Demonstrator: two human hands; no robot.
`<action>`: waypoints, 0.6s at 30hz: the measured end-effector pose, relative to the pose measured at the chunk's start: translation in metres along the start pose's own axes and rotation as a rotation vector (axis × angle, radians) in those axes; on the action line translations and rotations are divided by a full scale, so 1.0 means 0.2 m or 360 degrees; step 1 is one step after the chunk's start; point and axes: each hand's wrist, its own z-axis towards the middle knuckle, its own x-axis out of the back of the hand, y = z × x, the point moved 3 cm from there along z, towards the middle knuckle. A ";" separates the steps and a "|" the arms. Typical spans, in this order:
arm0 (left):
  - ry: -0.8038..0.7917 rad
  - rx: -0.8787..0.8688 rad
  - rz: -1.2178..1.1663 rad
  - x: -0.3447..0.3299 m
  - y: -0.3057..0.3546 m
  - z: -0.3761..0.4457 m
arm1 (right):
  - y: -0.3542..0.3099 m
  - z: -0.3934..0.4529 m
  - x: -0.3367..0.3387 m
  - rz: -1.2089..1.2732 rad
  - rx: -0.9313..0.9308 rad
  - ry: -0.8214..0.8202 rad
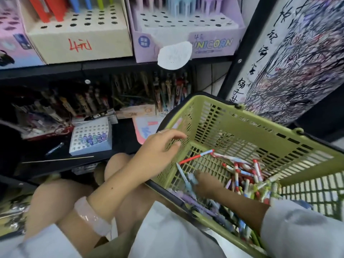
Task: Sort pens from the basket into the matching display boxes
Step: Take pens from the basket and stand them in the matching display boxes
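Inside the green plastic lattice basket (242,131), the right hand (206,185) reaches among loose coloured pens (247,175), its grip blurred and unreadable, while the left hand (158,146) hovers relaxed at the rim.

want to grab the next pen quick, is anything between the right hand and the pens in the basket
Nothing visible. The right hand is already inside the green basket, fingers down among the loose pens. The left hand sits at the basket's near wall, off to the side.

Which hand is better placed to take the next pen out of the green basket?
The right hand, probably. It is already inside the green basket, with its fingers down among the pens. The left hand is only at the basket's near wall, fingers relaxed, holding nothing.
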 end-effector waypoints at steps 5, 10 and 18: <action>0.0076 0.0009 -0.0040 -0.01 0.01 -0.01 | -0.06 0.02 -0.05 0.0293 0.0038 0.0191; 0.0095 0.0035 -0.0052 -0.02 0.01 -0.01 | -0.06 0.02 -0.09 0.0286 0.0091 0.0131; 0.0130 0.0021 -0.0069 -0.02 0.03 -0.01 | 0.10 -0.13 -0.12 0.0298 0.0222 -0.0611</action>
